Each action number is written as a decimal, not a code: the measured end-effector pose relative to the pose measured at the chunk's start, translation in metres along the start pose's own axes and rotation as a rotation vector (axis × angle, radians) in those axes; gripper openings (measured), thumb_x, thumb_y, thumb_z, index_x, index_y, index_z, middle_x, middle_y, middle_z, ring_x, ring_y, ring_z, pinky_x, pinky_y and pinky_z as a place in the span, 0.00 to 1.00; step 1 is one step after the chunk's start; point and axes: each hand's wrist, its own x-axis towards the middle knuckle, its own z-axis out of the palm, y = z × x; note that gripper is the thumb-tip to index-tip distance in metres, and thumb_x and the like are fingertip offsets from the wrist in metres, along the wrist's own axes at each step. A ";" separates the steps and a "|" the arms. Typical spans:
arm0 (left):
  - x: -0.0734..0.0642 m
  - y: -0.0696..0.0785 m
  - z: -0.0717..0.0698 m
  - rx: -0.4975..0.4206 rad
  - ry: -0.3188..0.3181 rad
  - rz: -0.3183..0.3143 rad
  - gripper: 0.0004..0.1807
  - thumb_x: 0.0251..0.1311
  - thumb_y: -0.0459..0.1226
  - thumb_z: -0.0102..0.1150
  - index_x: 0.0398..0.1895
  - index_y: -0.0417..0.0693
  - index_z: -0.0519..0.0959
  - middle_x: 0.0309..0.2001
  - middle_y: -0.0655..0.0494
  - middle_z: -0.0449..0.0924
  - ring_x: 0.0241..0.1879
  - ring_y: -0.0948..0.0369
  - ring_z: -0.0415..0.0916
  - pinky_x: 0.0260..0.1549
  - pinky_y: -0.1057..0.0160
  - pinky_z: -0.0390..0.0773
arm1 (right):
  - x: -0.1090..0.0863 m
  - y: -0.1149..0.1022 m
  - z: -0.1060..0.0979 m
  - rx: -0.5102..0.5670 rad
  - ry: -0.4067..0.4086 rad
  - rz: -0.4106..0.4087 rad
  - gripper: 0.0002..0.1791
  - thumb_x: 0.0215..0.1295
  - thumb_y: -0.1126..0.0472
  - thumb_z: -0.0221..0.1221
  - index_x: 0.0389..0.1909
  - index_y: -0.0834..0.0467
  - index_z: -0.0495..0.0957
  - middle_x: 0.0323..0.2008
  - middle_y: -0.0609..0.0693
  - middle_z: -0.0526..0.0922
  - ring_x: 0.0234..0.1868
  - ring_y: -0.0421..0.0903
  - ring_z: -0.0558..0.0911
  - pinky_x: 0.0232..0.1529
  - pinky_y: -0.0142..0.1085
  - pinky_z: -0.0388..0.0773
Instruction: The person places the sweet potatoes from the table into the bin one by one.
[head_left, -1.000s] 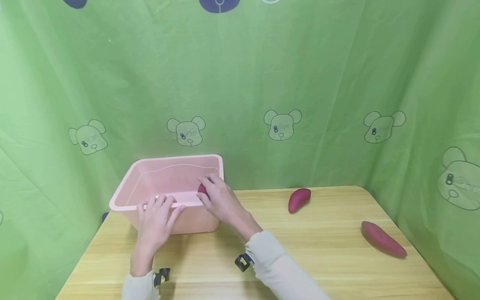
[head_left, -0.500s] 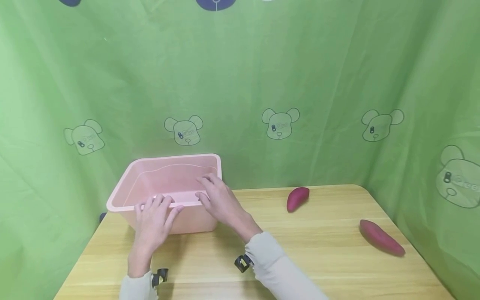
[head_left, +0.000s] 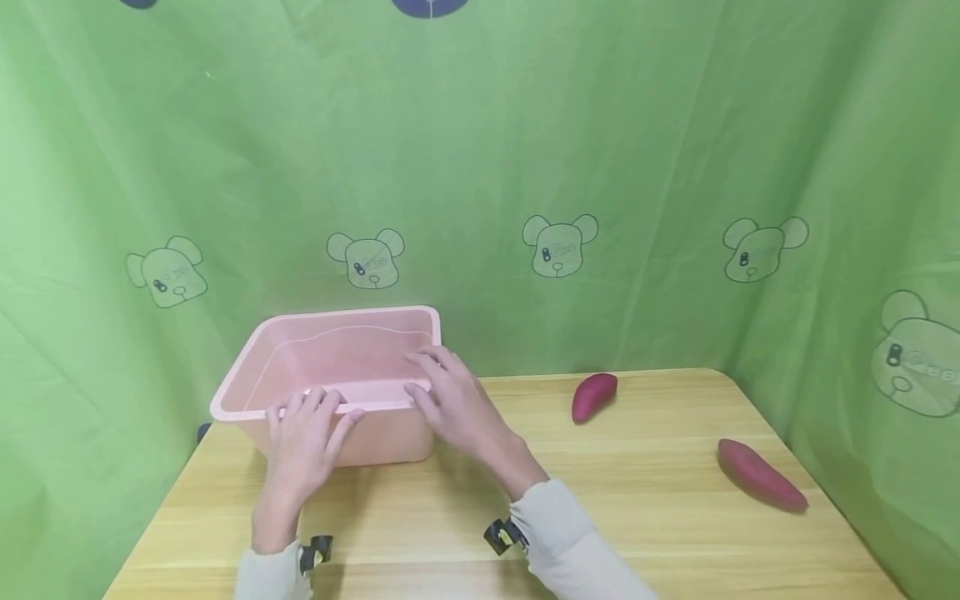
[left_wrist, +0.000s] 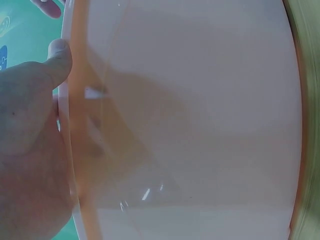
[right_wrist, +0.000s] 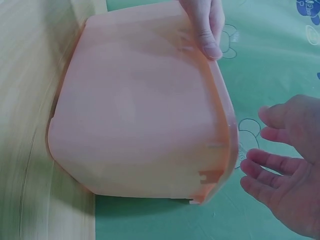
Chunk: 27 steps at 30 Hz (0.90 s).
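Note:
A pink plastic storage bin [head_left: 386,435] stands at the left of the table. My left hand [head_left: 303,442] grips its front rim, fingers over the edge and thumb on the outer side; the left wrist view has this hand [left_wrist: 30,135] close up against the wall. Over the bin's right front corner is my right hand [head_left: 465,408], its fingers loosely bent around nothing. In the right wrist view the right hand [right_wrist: 287,170] is apart from the rim. Much of the bin's floor is hidden by the front wall and hands.
Two purple-red sweet potatoes lie on the wooden table [head_left: 615,533]: one sweet potato [head_left: 595,397] near the back edge, another sweet potato [head_left: 761,477] near the right edge. A green curtain [head_left: 480,150] with bear prints hangs behind and at both sides.
One second ago my right hand held a sweet potato inside the bin; it has let go, and the potato is out of sight. The right hand has shifted slightly right. The left hand stays put.

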 end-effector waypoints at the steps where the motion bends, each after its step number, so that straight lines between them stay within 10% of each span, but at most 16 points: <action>1: 0.000 0.000 -0.001 0.001 -0.001 -0.003 0.17 0.73 0.54 0.57 0.38 0.50 0.76 0.38 0.52 0.75 0.44 0.48 0.70 0.53 0.39 0.57 | -0.001 0.000 -0.001 0.000 0.008 -0.012 0.24 0.74 0.58 0.61 0.68 0.56 0.73 0.65 0.52 0.75 0.62 0.48 0.76 0.63 0.41 0.74; 27: 0.002 -0.004 0.000 -0.054 0.004 0.019 0.15 0.71 0.53 0.59 0.40 0.52 0.79 0.37 0.55 0.75 0.44 0.50 0.69 0.51 0.39 0.56 | -0.045 0.013 -0.025 0.066 0.109 0.037 0.24 0.75 0.57 0.61 0.68 0.57 0.74 0.65 0.52 0.75 0.67 0.47 0.74 0.66 0.43 0.70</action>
